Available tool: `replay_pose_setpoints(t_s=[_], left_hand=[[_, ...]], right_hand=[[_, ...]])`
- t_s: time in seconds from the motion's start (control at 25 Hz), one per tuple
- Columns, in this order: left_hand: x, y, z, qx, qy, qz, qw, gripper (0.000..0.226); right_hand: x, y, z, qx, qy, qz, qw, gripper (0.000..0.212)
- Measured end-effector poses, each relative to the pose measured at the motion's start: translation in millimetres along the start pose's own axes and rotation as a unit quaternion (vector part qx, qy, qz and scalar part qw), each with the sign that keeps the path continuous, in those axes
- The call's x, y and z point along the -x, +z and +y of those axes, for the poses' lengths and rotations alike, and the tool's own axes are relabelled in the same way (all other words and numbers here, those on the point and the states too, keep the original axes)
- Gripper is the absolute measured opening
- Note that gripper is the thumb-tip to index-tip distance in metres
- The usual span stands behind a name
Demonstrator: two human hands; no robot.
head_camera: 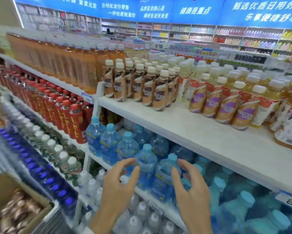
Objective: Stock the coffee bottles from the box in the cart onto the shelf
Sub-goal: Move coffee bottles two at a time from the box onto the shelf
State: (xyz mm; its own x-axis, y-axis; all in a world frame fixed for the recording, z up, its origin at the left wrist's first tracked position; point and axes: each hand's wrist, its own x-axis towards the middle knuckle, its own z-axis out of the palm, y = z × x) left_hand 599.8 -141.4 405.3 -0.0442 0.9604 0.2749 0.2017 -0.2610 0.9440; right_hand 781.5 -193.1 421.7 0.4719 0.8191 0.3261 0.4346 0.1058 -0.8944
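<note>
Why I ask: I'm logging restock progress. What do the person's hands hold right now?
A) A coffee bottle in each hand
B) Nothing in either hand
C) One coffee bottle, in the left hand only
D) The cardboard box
B: the left hand and right hand hover with loosely curled fingers and grip nothing, while the coffee bottles stand on the shelf above them.

Lit blue banner [158, 9] with white lettering spans the far side; directly below the banner, stocked wall shelving [192, 33]; lower still, nearer than the banner, low aisle racks [243, 54].
</note>
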Motion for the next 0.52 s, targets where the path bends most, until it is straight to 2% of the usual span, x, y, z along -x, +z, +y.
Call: replay_pose_setpoints(t_s=[0.12, 0.28, 0.36, 0.4, 0.44, 0.52], left_hand=[[24.3, -57.4, -46.6, -0.016, -0.083, 0.057, 0.995, 0.015], [59.2, -130.0, -108.5, -0.047, -0.156, 0.150, 0.975, 0.014], [71.2, -163.7, -132.2, -0.051, -0.188, 0.181, 0.964, 0.018], [76.6, -181.0, -144.0, -0.041, -0.208, 0.203, 0.956, 0.018], [81.9, -201.8, -157.1, -0.028, -0.227, 0.229, 0.946, 0.017], [90.1, -241.0, -179.7, -0.031, -0.256, 0.265, 0.929, 0.012]], right_hand=[[25.1, 61.0, 21.6, -0.030, 0.020, -0.059, 0.998, 0.026], [64.4, 145.0, 51.3, -0.018, 0.086, -0.167, 0.982, 0.029], [84.1, 191.5, 62.9, 0.011, 0.144, -0.228, 0.963, 0.020], [92.5, 214.5, 71.7, 0.038, 0.152, -0.229, 0.961, 0.036], [100.4, 238.7, 72.3, 0.036, 0.154, -0.234, 0.959, 0.042], [118.3, 277.7, 62.4, 0.042, 0.175, -0.318, 0.931, 0.028]])
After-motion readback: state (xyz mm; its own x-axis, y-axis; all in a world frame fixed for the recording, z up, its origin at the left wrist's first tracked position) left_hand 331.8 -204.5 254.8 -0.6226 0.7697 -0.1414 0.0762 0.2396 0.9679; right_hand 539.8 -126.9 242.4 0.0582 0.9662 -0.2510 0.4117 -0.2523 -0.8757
